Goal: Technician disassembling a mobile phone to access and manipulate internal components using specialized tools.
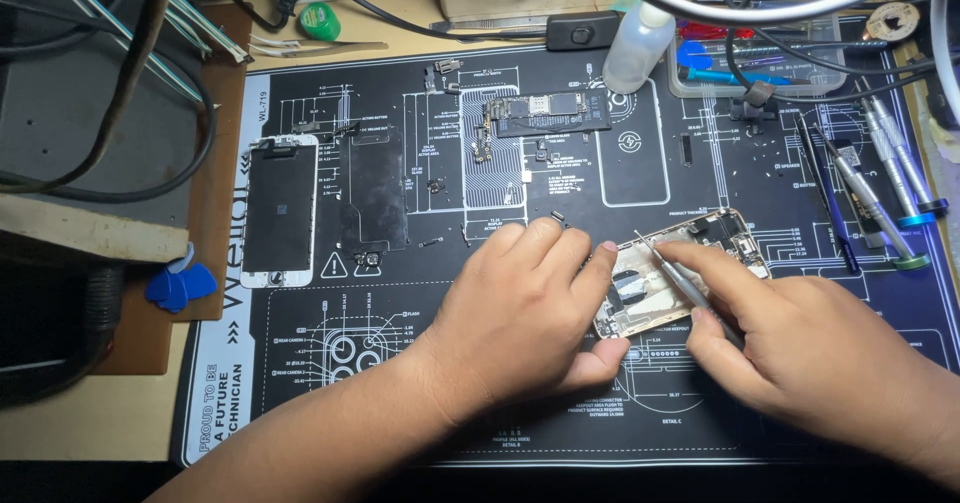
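Nearest the camera, the left hand [530,308] lies palm-down on the dark work mat [400,433], fingers and thumb closed around the near end of an opened phone shell [665,278], pinning it flat. The right hand [820,363] is pinched narrow around a thin metal tool [685,285], held like a pen, its tip resting inside the shell near the upper edge.

The shell lies at the middle right of the mat, tilted, its inside facing up. It looks light, thin and stiff, with small exposed parts that are probably fragile; its smooth metal would likely slide on the mat if not held down. The outer edges and corners seem the safest places to grip it, clear of the inner parts.

Farther off, a phone screen [280,208] and a dark shield plate [375,188] lie on the mat's left. A circuit board [545,113] sits near the top, a plastic bottle [638,48] beyond it, and screwdrivers [885,188] lie at the right.
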